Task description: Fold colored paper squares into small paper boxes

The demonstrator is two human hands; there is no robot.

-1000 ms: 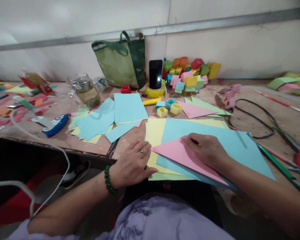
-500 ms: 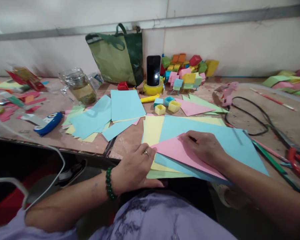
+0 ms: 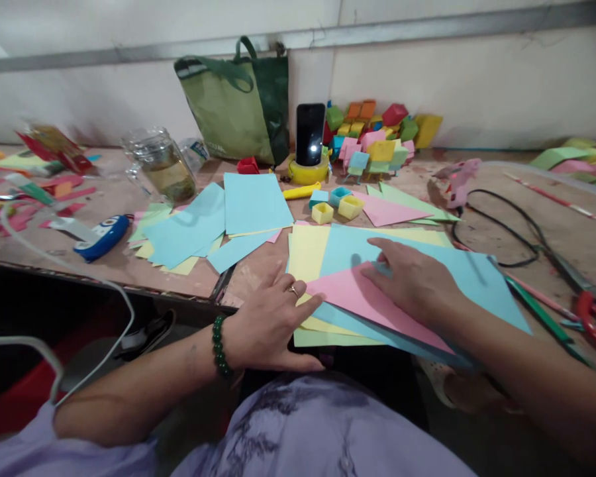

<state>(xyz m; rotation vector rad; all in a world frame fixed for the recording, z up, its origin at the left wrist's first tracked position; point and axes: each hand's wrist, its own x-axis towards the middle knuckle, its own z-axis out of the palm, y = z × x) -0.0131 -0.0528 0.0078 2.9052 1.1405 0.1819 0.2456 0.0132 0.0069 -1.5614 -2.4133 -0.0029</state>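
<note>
A folded pink paper [image 3: 360, 301], shaped like a long triangle, lies over a large light-blue sheet [image 3: 477, 291] and a yellow sheet [image 3: 306, 258]. My left hand [image 3: 273, 324] is spread at the left corner of the pink paper, its index fingertip touching it. Over the paper's upper edge is my right hand [image 3: 417, 278], thumb on or just above the pink and index finger stretched out over the blue sheet. The right hand's lower fingers are partly hidden. Neither hand grips anything.
Small paper boxes [image 3: 350, 207] and a yellow cutter [image 3: 302, 191] lie beyond the sheets. A glass jug [image 3: 161, 165] stands left. At right are a pink glue gun [image 3: 461, 185] with a black cable, a green pencil [image 3: 541, 311] and red-handled scissors [image 3: 589, 318].
My right hand has gone from closed fingers on the pink paper's edge to an extended index finger. The left fingers have spread apart. The pink paper stays in about the same place.
</note>
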